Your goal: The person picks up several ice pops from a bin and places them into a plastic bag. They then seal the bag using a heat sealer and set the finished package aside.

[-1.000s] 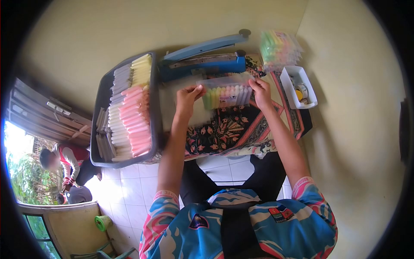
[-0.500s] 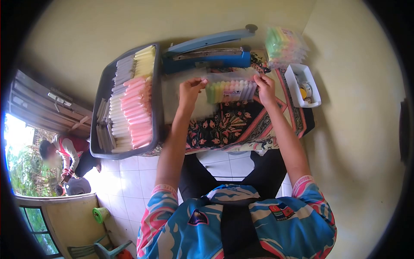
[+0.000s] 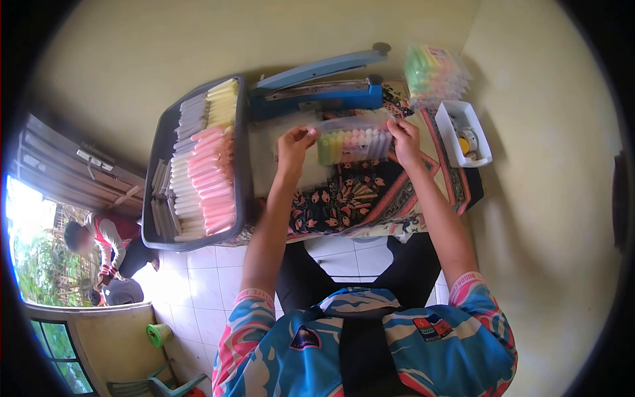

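Between my hands hangs a clear plastic bag (image 3: 355, 145) with a row of pastel sticks inside, running from green through yellow and pink to purple. My left hand (image 3: 295, 147) pinches its upper left corner. The upper right corner is held between the thumb and fingers of my right hand (image 3: 405, 137). Just beyond the bag stands a blue impulse sealer (image 3: 317, 94) with its long arm raised. A stack of flat clear bags (image 3: 264, 165) lies under and beside my left hand, partly covered by it.
At left, a dark tub (image 3: 153, 228) holds rows of pink, yellow, white and grey sticks. Filled bags (image 3: 435, 74) are piled at back right, near a white box (image 3: 481, 157) with small items. A patterned cloth (image 3: 344, 205) covers the table. Another person (image 3: 114, 239) bends over at far left.
Both hands still grip the bag by its top corners, with only slight movement. The whole view has shifted a little downward.
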Demonstrator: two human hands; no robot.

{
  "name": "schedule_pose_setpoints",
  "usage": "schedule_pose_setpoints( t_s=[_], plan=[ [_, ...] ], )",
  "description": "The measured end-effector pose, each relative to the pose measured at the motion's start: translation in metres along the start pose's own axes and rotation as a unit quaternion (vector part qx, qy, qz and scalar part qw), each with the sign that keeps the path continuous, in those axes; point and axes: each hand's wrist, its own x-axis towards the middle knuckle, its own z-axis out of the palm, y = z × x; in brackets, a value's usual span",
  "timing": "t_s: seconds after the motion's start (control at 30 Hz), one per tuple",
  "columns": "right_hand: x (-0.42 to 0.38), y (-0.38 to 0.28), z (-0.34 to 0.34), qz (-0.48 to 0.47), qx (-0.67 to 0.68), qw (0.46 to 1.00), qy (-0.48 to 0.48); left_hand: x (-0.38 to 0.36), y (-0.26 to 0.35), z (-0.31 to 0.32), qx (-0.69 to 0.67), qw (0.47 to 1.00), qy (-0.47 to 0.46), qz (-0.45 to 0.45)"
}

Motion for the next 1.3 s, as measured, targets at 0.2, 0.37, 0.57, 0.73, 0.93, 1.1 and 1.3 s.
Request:
schedule_pose_setpoints(
  t_s=[0.2,0.37,0.57,0.73,0.93,1.1,1.3],
  plan=[
    [0.000,0.003,-0.002,0.002,-0.021,1.000,0.007,0.003,-0.005,-0.001,0.006,1.000,0.020,0.011],
    [0.003,0.004,-0.002,-0.017,-0.029,0.999,-0.004,0.004,-0.002,0.001,-0.009,0.999,0.037,-0.003],
    [-0.001,-0.004,-0.001,-0.020,-0.054,0.998,0.006,0.002,0.004,0.004,0.015,0.999,0.041,0.013],
    [0.000,-0.003,-0.004,-0.020,-0.049,0.999,0.004,0.003,0.005,0.002,0.029,0.999,0.029,0.020],
    [0.006,-0.005,-0.001,-0.030,-0.060,0.998,0.002,0.008,0.002,0.003,0.008,0.999,0.037,0.026],
    [0.025,-0.009,0.000,-0.077,-0.124,0.988,-0.041,0.026,-0.005,0.002,-0.031,0.998,0.045,0.038],
    [0.057,-0.006,0.007,-0.061,-0.139,0.985,-0.077,0.059,-0.004,0.003,-0.049,0.994,0.085,0.039]
  ],
)
